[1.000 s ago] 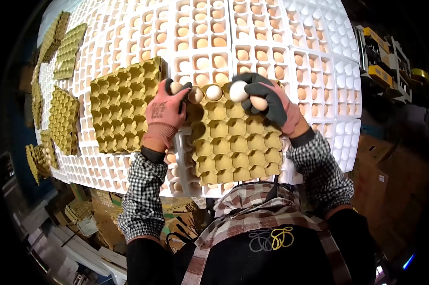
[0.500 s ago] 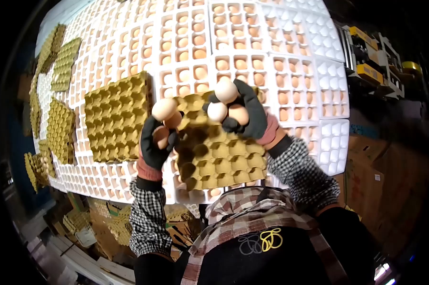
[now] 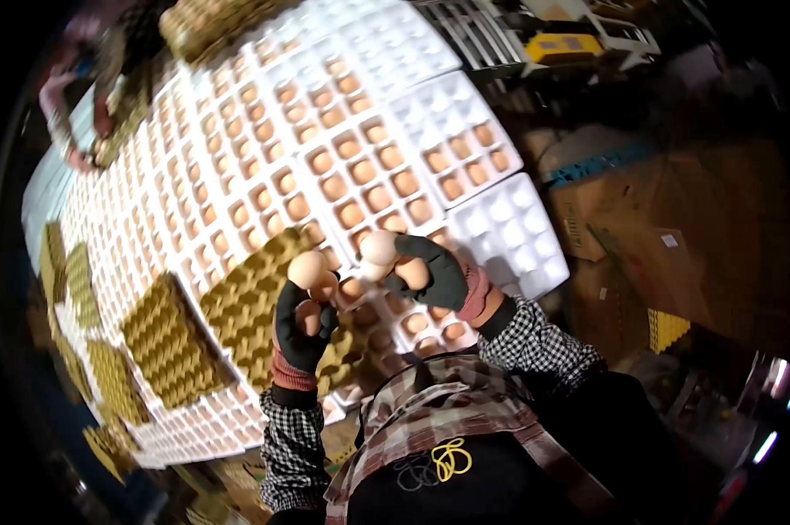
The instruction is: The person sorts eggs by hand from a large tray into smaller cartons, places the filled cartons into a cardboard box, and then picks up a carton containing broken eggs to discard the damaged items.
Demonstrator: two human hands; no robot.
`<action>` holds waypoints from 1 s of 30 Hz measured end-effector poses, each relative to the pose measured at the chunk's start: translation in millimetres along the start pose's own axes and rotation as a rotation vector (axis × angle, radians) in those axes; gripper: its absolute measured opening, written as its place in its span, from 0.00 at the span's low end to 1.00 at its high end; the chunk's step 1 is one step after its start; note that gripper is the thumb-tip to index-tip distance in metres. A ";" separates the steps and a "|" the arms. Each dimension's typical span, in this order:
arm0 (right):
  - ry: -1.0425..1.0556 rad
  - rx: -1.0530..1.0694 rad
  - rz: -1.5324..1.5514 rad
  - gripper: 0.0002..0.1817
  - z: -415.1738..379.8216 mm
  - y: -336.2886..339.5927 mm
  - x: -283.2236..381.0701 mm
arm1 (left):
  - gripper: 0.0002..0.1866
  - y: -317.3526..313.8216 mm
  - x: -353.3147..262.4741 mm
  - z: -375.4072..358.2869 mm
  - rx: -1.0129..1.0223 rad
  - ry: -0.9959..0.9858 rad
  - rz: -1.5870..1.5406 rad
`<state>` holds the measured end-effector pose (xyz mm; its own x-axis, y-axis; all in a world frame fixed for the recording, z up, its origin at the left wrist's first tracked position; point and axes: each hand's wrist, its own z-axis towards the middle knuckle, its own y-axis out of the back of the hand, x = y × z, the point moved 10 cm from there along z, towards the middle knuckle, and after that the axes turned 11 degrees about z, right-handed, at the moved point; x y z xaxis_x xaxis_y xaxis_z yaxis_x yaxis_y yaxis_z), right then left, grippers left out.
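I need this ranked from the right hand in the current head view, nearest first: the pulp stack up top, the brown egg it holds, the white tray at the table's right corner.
From the right hand:
1. Brown egg: within its grasp.
2. White tray: just to its right.
3. Pulp stack: far side, upper left.

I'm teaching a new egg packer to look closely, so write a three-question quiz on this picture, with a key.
1. Multiple choice: eggs are held by (a) neither hand, (b) one hand, (c) both hands.
2. True or false: the right hand is bare.
3. Fill the gap: in the picture, the cardboard boxes lie to the ___ of the white trays.

Key: 1, c, the left hand as well as the right; 2, false, it wears a glove; 3, right.
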<state>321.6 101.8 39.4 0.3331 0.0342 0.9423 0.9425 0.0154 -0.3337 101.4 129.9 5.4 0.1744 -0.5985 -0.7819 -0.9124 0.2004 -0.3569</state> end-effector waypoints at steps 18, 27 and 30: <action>-0.188 -0.167 -1.221 0.24 163.3 255.6 9.1 | 0.27 -257.2 -47.5 272.9 -0.077 -0.660 1.598; 0.297 -0.312 -1.341 0.27 199.2 236.0 13.7 | 0.41 -213.0 -23.4 254.6 -0.187 -0.644 1.904; 0.323 -0.303 -1.409 0.30 199.4 237.6 3.9 | 0.44 -189.0 -27.2 182.7 -0.239 -0.574 1.847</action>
<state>541.8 304.9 -41.6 -0.8886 -0.0507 0.4559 0.4421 -0.3596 0.8217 336.8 250.1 0.7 -0.8672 0.4838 -0.1182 -0.1003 0.0627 0.9930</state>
